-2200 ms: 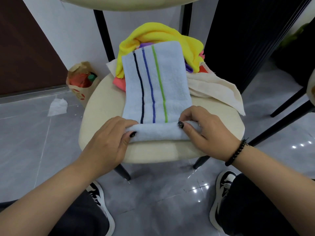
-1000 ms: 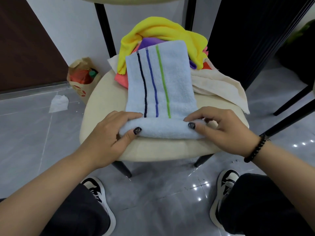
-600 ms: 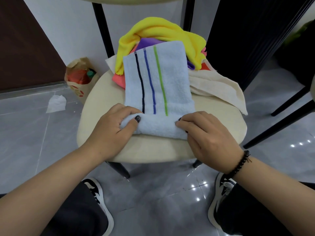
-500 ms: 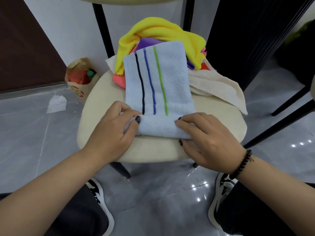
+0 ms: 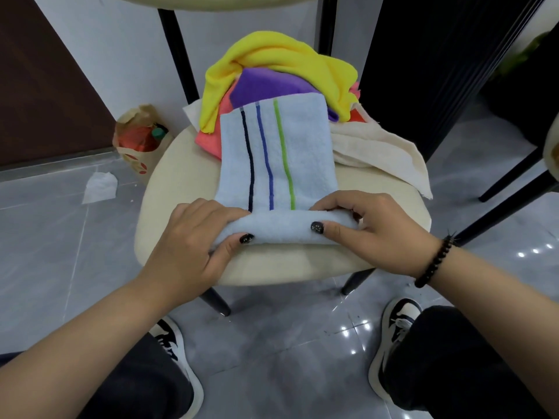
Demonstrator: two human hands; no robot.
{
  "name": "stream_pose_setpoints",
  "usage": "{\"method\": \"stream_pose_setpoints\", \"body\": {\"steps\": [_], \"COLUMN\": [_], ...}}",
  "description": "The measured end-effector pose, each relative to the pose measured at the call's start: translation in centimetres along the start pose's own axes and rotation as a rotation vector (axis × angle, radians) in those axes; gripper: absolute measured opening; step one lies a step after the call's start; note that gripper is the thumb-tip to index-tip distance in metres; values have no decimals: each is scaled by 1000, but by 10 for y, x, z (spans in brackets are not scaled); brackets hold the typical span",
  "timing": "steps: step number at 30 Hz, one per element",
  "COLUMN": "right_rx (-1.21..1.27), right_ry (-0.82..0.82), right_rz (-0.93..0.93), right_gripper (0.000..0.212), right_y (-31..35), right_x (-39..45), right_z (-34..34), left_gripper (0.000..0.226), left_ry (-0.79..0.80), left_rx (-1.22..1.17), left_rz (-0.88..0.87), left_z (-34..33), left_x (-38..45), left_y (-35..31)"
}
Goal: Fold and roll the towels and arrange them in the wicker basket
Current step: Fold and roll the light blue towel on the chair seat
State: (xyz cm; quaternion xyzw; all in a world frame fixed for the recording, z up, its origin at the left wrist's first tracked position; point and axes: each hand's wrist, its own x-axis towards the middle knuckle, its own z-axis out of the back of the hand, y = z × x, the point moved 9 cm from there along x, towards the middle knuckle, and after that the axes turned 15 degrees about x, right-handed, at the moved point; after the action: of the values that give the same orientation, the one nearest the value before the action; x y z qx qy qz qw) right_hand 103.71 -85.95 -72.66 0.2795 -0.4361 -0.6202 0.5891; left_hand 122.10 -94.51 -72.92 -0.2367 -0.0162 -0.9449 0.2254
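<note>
A light blue towel (image 5: 278,152) with black, blue and green stripes lies folded lengthwise on the cream chair seat (image 5: 169,189). Its near end is rolled into a thick tube. My left hand (image 5: 193,234) grips the left end of the roll, thumb in front and fingers curled over the top. My right hand (image 5: 372,228) grips the right end the same way. Behind it lies a pile with a yellow towel (image 5: 281,58), a purple towel (image 5: 266,89), a pink towel (image 5: 208,143) and a cream towel (image 5: 378,149). No wicker basket is in view.
A paper bag (image 5: 139,146) with a bottle stands on the grey tiled floor at the left, next to a crumpled white tissue (image 5: 99,186). Black chair legs (image 5: 508,201) cross at the right. My shoes (image 5: 399,328) rest under the seat's front edge.
The roll has turned forward along the towel and grown thicker, leaving less flat towel. Both hands have regripped its ends, thumbs now in front.
</note>
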Motion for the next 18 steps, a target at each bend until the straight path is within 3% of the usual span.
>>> {"method": "stream_pose_setpoints", "body": {"steps": [3, 7, 9, 13, 18], "right_rx": [-25, -518, -633, -632, -333], "right_ry": [-39, -131, -124, -44, 41], "right_rz": [4, 373, 489, 459, 302], "right_gripper": [26, 31, 36, 42, 44], "right_y": [1, 27, 33, 22, 17], "right_x": [1, -11, -18, -17, -4], "right_z": [-4, -21, -32, -38, -21], "left_gripper": [37, 37, 38, 44, 30], "left_ry": [9, -7, 24, 79, 131], "left_rx": [-93, -104, -146, -250, -347], "left_rz": [85, 136, 170, 232, 312], "left_z": [-3, -5, -8, -15, -16], "left_x": [5, 12, 15, 20, 18], "left_y": [10, 14, 20, 30, 31]}}
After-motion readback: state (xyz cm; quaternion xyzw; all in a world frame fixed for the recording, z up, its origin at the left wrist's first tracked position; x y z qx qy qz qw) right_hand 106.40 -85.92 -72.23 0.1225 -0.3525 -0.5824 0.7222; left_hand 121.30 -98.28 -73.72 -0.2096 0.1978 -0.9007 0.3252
